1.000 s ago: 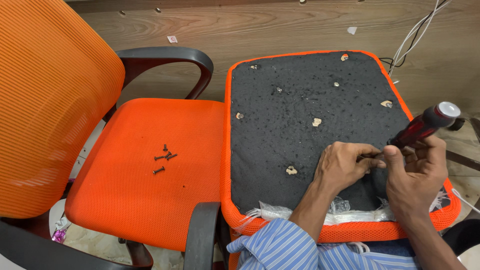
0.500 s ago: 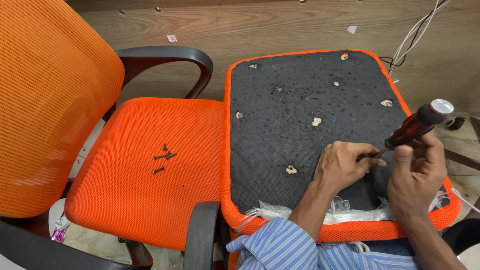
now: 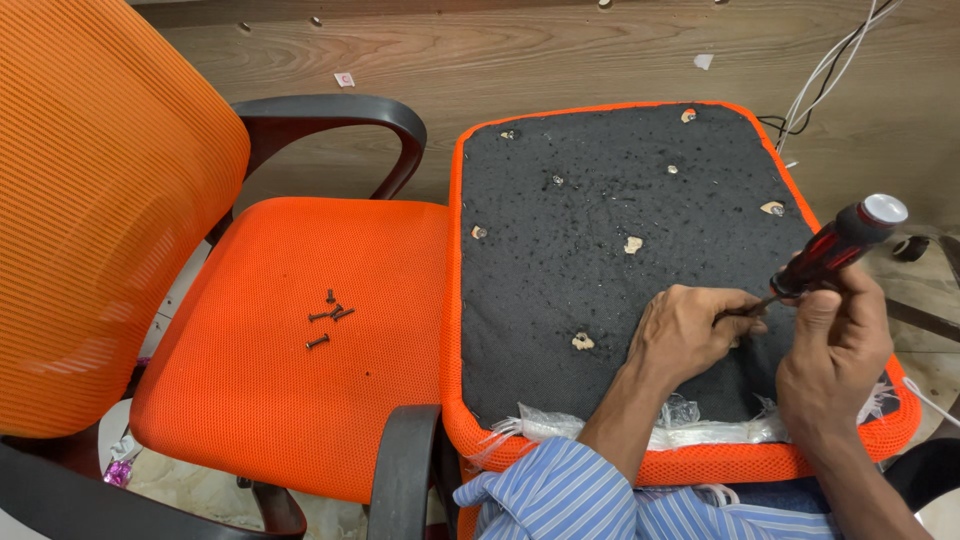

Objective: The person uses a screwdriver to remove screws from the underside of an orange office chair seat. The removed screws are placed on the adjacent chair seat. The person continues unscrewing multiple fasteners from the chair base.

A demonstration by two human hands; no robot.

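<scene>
Screwdriver (image 3: 835, 248) handle gripped in right hand (image 3: 832, 360) fingers, shaft pinched by left hand (image 3: 690, 332) fingers

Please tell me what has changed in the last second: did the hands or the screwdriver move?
The screwdriver handle shifted slightly left and up, and the right hand re-gripped it lower. The left hand stayed at the shaft on the seat base; the loose screws lie unmoved.
</scene>
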